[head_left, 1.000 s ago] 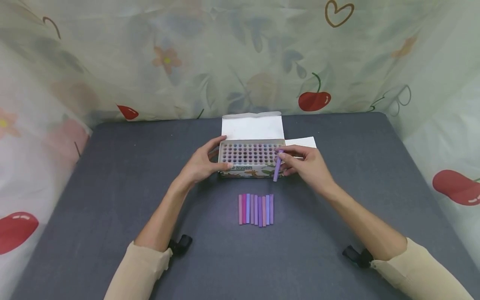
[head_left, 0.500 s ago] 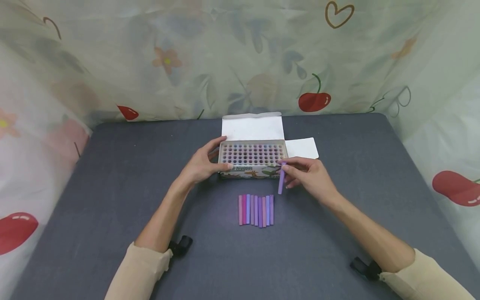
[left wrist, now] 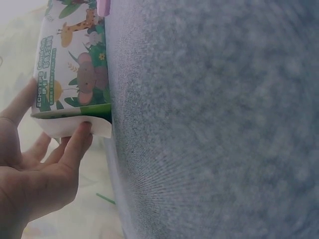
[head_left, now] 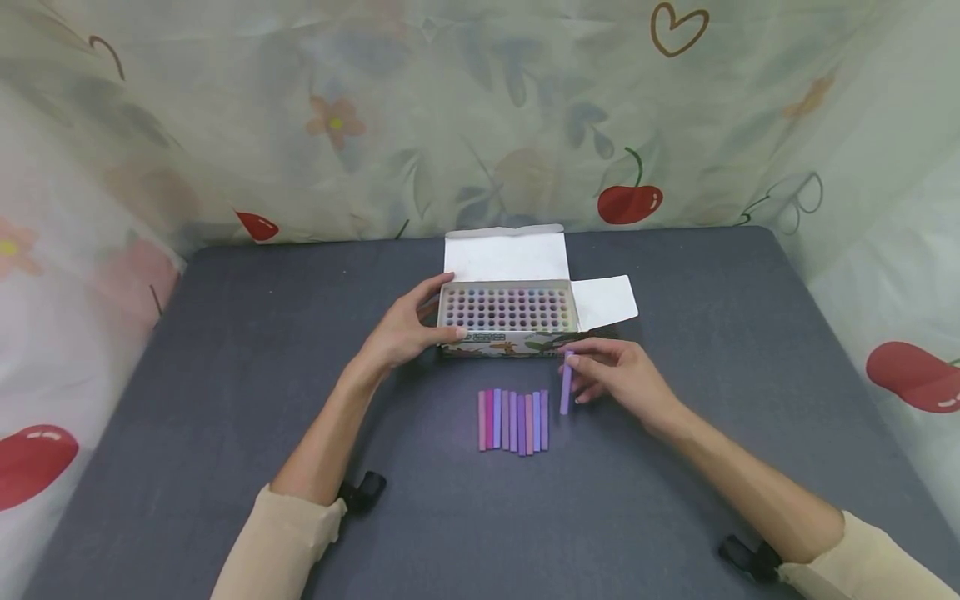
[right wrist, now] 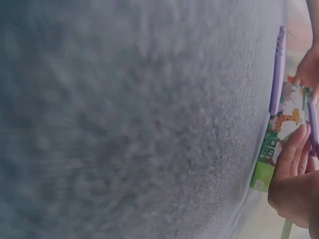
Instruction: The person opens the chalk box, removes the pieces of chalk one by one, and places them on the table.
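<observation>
A printed cardboard chalk box (head_left: pixel 498 344) lies on the table, lid folded back, showing rows of coloured chalk ends. My left hand (head_left: pixel 397 329) grips its left end, thumb at the front edge and fingers behind. In the left wrist view that same hand (left wrist: pixel 50 174) has its fingertips against the box's white end flap (left wrist: pixel 65 125). Between thumb and fingers, my right hand (head_left: pixel 633 379) pinches a purple chalk stick (head_left: pixel 566 392), just in front of the box's right corner. Left of it, several pink, violet and blue chalk sticks (head_left: pixel 513 421) lie side by side in a row.
The box's white lid (head_left: pixel 507 256) stands up behind it, and a white side flap (head_left: pixel 604 302) sticks out right. Dark cloth covers the tabletop (head_left: pixel 262 358). A printed curtain (head_left: pixel 480 125) hangs at the back and sides.
My right hand has moved back from the box towards me and slightly right, carrying the purple chalk stick near the row's right end. The left hand stays on the box.
</observation>
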Demonstrator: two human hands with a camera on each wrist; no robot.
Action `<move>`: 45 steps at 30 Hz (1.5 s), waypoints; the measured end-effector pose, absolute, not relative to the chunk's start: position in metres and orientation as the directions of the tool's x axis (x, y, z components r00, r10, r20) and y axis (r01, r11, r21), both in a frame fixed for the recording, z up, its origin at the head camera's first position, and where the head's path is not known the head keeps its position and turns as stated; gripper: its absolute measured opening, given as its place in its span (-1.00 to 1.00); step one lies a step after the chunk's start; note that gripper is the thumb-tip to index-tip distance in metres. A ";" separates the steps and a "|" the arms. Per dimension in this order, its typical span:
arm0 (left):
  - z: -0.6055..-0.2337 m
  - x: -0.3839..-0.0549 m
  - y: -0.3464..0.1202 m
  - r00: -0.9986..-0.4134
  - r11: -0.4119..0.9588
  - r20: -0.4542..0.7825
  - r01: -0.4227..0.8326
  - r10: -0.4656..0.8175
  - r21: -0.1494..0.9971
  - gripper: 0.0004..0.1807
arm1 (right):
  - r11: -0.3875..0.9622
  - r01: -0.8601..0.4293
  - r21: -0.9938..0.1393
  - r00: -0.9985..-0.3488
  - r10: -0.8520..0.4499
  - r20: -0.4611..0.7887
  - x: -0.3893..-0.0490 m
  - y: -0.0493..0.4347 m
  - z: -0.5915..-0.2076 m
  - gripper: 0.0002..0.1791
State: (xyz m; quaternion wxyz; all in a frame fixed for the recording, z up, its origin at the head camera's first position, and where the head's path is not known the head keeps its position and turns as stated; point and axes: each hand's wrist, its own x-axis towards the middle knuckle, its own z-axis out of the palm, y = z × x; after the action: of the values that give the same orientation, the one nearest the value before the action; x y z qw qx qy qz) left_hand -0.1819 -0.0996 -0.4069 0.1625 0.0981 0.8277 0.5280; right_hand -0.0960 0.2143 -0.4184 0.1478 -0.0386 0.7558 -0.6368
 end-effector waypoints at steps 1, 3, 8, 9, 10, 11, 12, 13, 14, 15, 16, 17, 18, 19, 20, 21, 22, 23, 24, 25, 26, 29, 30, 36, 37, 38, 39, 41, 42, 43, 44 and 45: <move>-0.407 -0.182 -0.100 -0.929 0.425 -0.167 -0.011 0.332 0.905 -0.06 | 0.183 0.143 -0.973 -0.949 -0.254 -0.187 -0.095 0.214 -0.419 -0.61; -0.407 -0.182 -0.100 -0.928 0.423 -0.166 -0.011 0.332 0.906 -0.07 | 0.172 0.172 -0.970 -0.940 -0.265 -0.214 -0.093 0.214 -0.419 -0.60; -0.408 -0.182 -0.100 -0.928 0.415 -0.163 -0.010 0.336 0.910 -0.07 | 0.168 0.209 -0.963 -0.933 -0.262 -0.248 -0.090 0.214 -0.421 -0.59; -0.408 -0.182 -0.100 -0.928 0.413 -0.163 -0.010 0.336 0.911 -0.07 | 0.166 0.214 -0.963 -0.932 -0.262 -0.252 -0.089 0.214 -0.423 -0.58; -0.408 -0.182 -0.100 -0.928 0.411 -0.163 -0.012 0.336 0.912 -0.07 | 0.168 0.218 -0.961 -0.931 -0.260 -0.256 -0.089 0.215 -0.424 -0.58; -0.408 -0.182 -0.100 -0.928 0.410 -0.165 -0.014 0.335 0.912 -0.07 | 0.168 0.221 -0.961 -0.930 -0.259 -0.259 -0.089 0.215 -0.425 -0.58; -0.408 -0.182 -0.099 -0.928 0.409 -0.165 -0.015 0.335 0.913 -0.07 | 0.166 0.224 -0.960 -0.930 -0.260 -0.261 -0.089 0.215 -0.427 -0.58; -0.408 -0.182 -0.099 -0.928 0.409 -0.165 -0.015 0.334 0.912 -0.07 | 0.168 0.226 -0.960 -0.929 -0.260 -0.264 -0.089 0.215 -0.429 -0.59; -0.408 -0.182 -0.099 -0.928 0.408 -0.165 -0.016 0.333 0.913 -0.07 | 0.167 0.229 -0.959 -0.927 -0.262 -0.267 -0.089 0.215 -0.430 -0.59; -0.408 -0.182 -0.099 -0.929 0.409 -0.164 -0.015 0.333 0.912 -0.06 | 0.170 0.230 -0.958 -0.927 -0.263 -0.269 -0.089 0.215 -0.431 -0.60; -0.408 -0.182 -0.100 -0.929 0.410 -0.165 -0.015 0.332 0.912 -0.06 | 0.174 0.234 -0.957 -0.926 -0.259 -0.274 -0.089 0.215 -0.433 -0.61; -0.408 -0.182 -0.100 -0.929 0.411 -0.165 -0.015 0.332 0.911 -0.06 | 0.177 0.237 -0.955 -0.926 -0.258 -0.278 -0.089 0.215 -0.434 -0.63; -0.408 -0.182 -0.100 -0.929 0.412 -0.164 -0.014 0.332 0.911 -0.06 | 0.180 0.241 -0.954 -0.925 -0.256 -0.282 -0.089 0.214 -0.435 -0.64; -0.408 -0.182 -0.100 -0.929 0.413 -0.164 -0.013 0.332 0.911 -0.06 | 0.184 0.242 -0.953 -0.924 -0.257 -0.285 -0.089 0.214 -0.436 -0.64; -0.408 -0.182 -0.100 -0.929 0.415 -0.163 -0.011 0.333 0.910 -0.06 | 0.185 0.245 -0.952 -0.923 -0.257 -0.287 -0.089 0.214 -0.437 -0.64; -0.408 -0.182 -0.100 -0.929 0.417 -0.162 -0.010 0.333 0.909 -0.06 | 0.188 0.246 -0.951 -0.922 -0.257 -0.290 -0.089 0.213 -0.437 -0.64; -0.408 -0.182 -0.100 -0.929 0.418 -0.162 -0.009 0.332 0.908 -0.06 | 0.191 0.250 -0.949 -0.920 -0.257 -0.294 -0.089 0.213 -0.438 -0.63; -0.408 -0.182 -0.100 -0.929 0.420 -0.161 -0.007 0.332 0.907 -0.06 | 0.191 0.253 -0.948 -0.919 -0.259 -0.297 -0.089 0.212 -0.439 -0.63; -0.408 -0.182 -0.100 -0.930 0.420 -0.161 -0.007 0.331 0.907 -0.06 | 0.193 0.256 -0.947 -0.917 -0.261 -0.301 -0.089 0.212 -0.440 -0.61; -0.408 -0.182 -0.100 -0.930 0.420 -0.161 -0.008 0.330 0.907 -0.06 | 0.195 0.261 -0.945 -0.916 -0.258 -0.306 -0.090 0.211 -0.440 -0.61; -0.408 -0.182 -0.100 -0.930 0.419 -0.162 -0.009 0.330 0.908 -0.06 | 0.196 0.271 -0.943 -0.915 -0.252 -0.315 -0.090 0.211 -0.441 -0.61; -0.407 -0.181 -0.100 -0.928 0.412 -0.163 -0.011 0.335 0.911 -0.06 | 0.208 0.291 -0.934 -0.913 -0.231 -0.336 -0.090 0.209 -0.442 -0.62; -0.407 -0.181 -0.101 -0.927 0.409 -0.162 -0.011 0.337 0.913 -0.07 | 0.213 0.295 -0.931 -0.913 -0.224 -0.341 -0.090 0.209 -0.442 -0.63; -0.405 -0.182 -0.100 -0.924 0.403 -0.160 -0.007 0.347 0.915 -0.07 | 0.250 0.290 -0.924 -0.916 -0.208 -0.344 -0.088 0.207 -0.440 -0.67; -0.405 -0.182 -0.100 -0.924 0.404 -0.160 -0.006 0.347 0.915 -0.07 | 0.255 0.285 -0.924 -0.917 -0.209 -0.341 -0.088 0.207 -0.440 -0.67; -0.404 -0.182 -0.100 -0.924 0.405 -0.160 -0.007 0.347 0.914 -0.07 | 0.261 0.280 -0.924 -0.918 -0.210 -0.338 -0.088 0.207 -0.440 -0.67; -0.404 -0.182 -0.100 -0.924 0.406 -0.161 -0.006 0.348 0.914 -0.06 | 0.265 0.278 -0.923 -0.918 -0.210 -0.336 -0.088 0.207 -0.439 -0.68; -0.404 -0.183 -0.101 -0.922 0.407 -0.161 -0.004 0.352 0.913 -0.06 | 0.267 0.270 -0.925 -0.918 -0.219 -0.331 -0.088 0.207 -0.440 -0.67; -0.403 -0.183 -0.101 -0.921 0.410 -0.161 -0.002 0.354 0.912 -0.06 | 0.269 0.267 -0.926 -0.917 -0.224 -0.329 -0.088 0.207 -0.439 -0.67; -0.403 -0.183 -0.101 -0.921 0.413 -0.163 -0.002 0.355 0.911 -0.06 | 0.270 0.263 -0.926 -0.916 -0.231 -0.327 -0.088 0.207 -0.439 -0.67; -0.403 -0.182 -0.101 -0.920 0.418 -0.165 -0.002 0.355 0.908 -0.06 | 0.273 0.259 -0.926 -0.916 -0.236 -0.326 -0.087 0.207 -0.439 -0.67; -0.403 -0.182 -0.101 -0.920 0.428 -0.167 0.000 0.354 0.904 -0.06 | 0.279 0.252 -0.927 -0.915 -0.243 -0.322 -0.087 0.207 -0.438 -0.68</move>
State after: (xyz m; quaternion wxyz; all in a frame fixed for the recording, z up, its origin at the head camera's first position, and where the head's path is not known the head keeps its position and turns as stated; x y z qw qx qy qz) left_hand -0.1822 -0.1015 -0.4033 0.1687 0.1070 0.8281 0.5238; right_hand -0.0872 0.2066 -0.4383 0.2063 0.0029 0.7726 -0.6004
